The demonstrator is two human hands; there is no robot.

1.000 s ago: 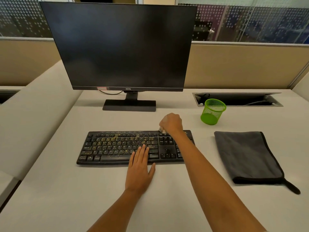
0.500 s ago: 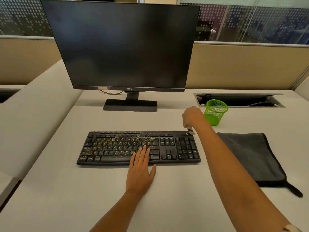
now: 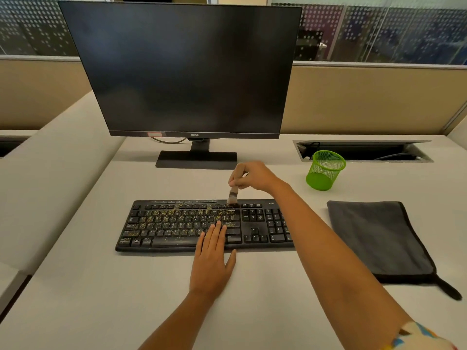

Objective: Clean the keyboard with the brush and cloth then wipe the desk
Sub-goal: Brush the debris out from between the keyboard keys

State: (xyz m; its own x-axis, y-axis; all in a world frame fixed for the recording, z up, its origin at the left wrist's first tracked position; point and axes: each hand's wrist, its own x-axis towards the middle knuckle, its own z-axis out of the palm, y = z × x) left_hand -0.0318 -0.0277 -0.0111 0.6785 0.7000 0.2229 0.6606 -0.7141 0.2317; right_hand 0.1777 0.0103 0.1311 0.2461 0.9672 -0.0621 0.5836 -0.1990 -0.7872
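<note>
A black keyboard [image 3: 182,223] is laid across the middle of the pale counter [image 3: 101,299], and its letter keys are strewn with yellowish specks. A small brush [image 3: 232,195] is pinched in the curled fingers [image 3: 237,183] of the right hand [image 3: 255,176], which is held over the far edge of the keyboard. The handle is mostly covered by the grip. The bristle end hangs down below the fingers, with its tip set on the top row of keys, just left of the navigation block. The left hand [image 3: 211,263] is laid flat at the near edge with the palm on the counter. Its straight fingers [image 3: 214,233] are rested on the keys at the right end of the letter section, and nothing is held. The brush tip is seen a few key rows beyond those fingertips. A folded dark grey cloth [image 3: 376,238] is spread on the counter to the right of the keyboard, apart from both hands. A green mesh cup [image 3: 324,170] is stood beyond the cloth, and a dark monitor [image 3: 182,72] is placed behind the keyboard
</note>
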